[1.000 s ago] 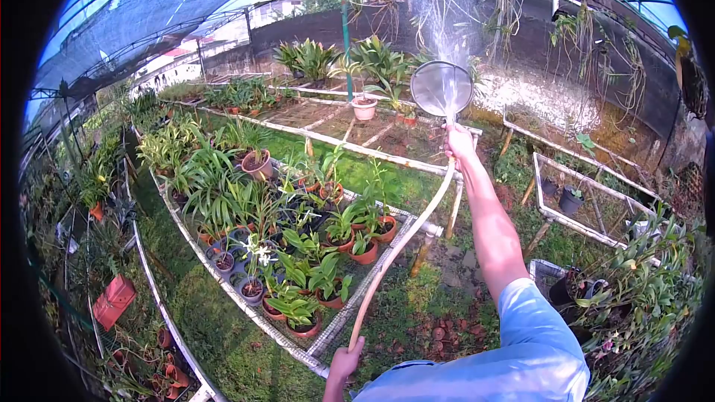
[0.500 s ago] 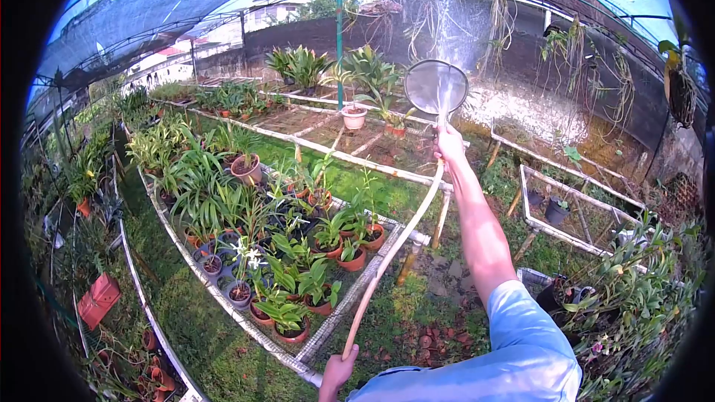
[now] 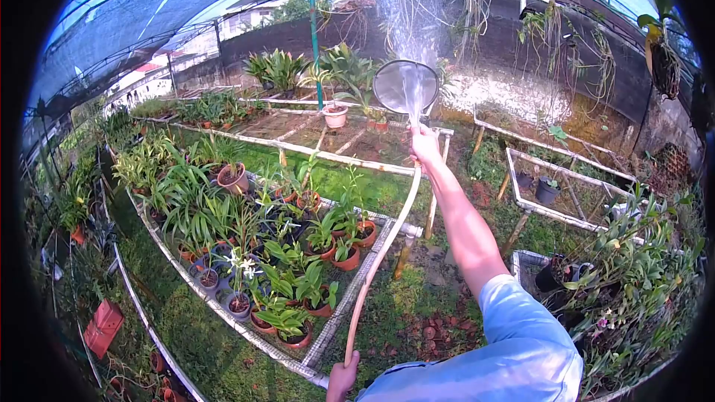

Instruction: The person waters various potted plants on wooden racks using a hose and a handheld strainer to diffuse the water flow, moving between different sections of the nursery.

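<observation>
My right hand [image 3: 425, 146] is closed around the upper end of a pale hose [image 3: 383, 251], with the arm stretched out ahead. Just above this hand is a round dark-rimmed mesh disc [image 3: 406, 88], and a spray of water [image 3: 417, 18] rises past it toward hanging plants. Low in the view, my left hand [image 3: 342, 377] is wrapped round the same hose, which curves between the two hands.
A low bench [image 3: 320, 342] of potted plants lies left of the hose. Further benches stand ahead [image 3: 357, 162] and at right [image 3: 566, 219]. A green post [image 3: 313, 37] rises ahead. Leafy plants [image 3: 633, 275] crowd the right, and a red planter [image 3: 103, 327] is at lower left.
The view has turned slightly right, so most surroundings sit further left. My right hand and the mesh disc appear a little lower and further left. Both hands still grip the hose.
</observation>
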A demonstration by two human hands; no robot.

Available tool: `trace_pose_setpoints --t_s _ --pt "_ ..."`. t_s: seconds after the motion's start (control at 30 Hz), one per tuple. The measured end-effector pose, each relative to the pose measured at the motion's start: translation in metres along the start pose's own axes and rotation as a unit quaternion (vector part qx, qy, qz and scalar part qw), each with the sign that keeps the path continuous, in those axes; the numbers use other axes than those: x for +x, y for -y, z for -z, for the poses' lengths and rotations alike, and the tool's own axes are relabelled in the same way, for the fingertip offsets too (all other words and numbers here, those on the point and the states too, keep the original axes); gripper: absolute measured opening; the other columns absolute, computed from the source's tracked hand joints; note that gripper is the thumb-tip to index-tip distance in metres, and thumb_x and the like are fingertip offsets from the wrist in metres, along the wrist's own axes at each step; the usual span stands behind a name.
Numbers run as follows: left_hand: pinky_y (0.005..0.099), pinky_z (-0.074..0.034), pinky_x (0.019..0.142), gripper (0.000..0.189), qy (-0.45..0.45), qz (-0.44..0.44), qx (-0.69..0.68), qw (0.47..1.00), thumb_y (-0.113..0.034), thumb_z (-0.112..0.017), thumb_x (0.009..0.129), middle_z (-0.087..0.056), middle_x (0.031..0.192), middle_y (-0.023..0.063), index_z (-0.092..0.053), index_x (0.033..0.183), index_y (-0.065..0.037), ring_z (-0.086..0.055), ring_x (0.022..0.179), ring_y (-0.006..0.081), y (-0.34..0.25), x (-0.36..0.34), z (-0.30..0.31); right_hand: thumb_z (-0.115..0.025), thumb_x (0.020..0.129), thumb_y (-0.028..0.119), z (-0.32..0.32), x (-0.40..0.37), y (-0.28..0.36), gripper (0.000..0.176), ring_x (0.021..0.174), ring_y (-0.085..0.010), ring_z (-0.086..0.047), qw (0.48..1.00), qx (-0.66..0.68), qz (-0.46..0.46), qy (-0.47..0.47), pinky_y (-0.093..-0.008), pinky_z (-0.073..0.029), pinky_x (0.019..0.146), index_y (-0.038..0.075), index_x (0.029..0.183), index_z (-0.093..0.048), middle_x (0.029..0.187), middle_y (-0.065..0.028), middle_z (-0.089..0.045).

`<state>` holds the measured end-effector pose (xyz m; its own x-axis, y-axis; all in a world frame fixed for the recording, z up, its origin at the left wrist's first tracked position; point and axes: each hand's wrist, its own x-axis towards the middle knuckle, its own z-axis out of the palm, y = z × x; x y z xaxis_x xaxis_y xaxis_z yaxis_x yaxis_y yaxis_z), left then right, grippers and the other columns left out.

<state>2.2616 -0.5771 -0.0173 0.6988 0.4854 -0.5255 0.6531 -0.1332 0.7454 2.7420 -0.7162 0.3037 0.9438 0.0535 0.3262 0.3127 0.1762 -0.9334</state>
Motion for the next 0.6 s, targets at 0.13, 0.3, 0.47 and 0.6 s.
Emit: trace_pose_setpoints --t_s 0.13,0.3,0.47,0.6 --pt "0.0359 -0.043 0.055 0.07 0.0 0.005 0.004 1.0 -0.063 -0.062 0.083 -0.056 0.059 0.0073 -0.062 0.063 0.004 -0.054 0.059 0.0152 0.013 0.013 -0.003 -0.048 0.1 0.022 0.005 -0.001 -0.015 0.021 0.04 -0.0088 -0.039 1.0 -0.001 -0.002 0.018 -0.027 -0.03 0.035 0.005 0.105 -0.059 0.055 0.001 -0.041" --pt "0.0369 -0.043 0.053 0.065 -0.044 -0.051 0.023 0.997 -0.056 -0.064 0.085 -0.052 0.052 0.0061 -0.06 0.06 0.004 -0.051 0.054 0.0131 0.034 0.036 0.015 -0.045 0.101 0.022 0.002 -0.021 -0.071 0.018 0.043 -0.0087 -0.039 0.992 0.054 -0.102 0.06 -0.0258 -0.032 0.036 0.006 0.097 -0.053 0.06 -0.0009 -0.044" --pt "0.0331 -0.036 0.047 0.059 -0.015 -0.118 0.016 0.993 -0.048 -0.064 0.089 -0.046 0.05 0.0012 -0.055 0.057 0.0 -0.043 0.051 0.0078 -0.009 0.031 0.027 -0.042 0.099 0.017 -0.021 -0.068 -0.172 0.014 0.047 -0.0082 -0.039 0.961 0.114 -0.245 0.053 -0.0245 -0.034 0.037 0.006 0.098 -0.05 0.064 -0.0018 -0.044" --pt "0.0332 -0.039 0.051 0.051 -0.008 -0.144 0.007 0.99 -0.047 -0.058 0.092 -0.051 0.059 0.0013 -0.063 0.072 0.0 -0.046 0.057 0.0097 -0.003 0.033 0.027 -0.042 0.097 0.015 -0.026 -0.09 -0.196 0.015 0.045 -0.0071 -0.037 0.93 0.172 -0.322 0.038 -0.0219 -0.033 0.037 0.002 0.098 -0.051 0.063 -0.0001 -0.042"
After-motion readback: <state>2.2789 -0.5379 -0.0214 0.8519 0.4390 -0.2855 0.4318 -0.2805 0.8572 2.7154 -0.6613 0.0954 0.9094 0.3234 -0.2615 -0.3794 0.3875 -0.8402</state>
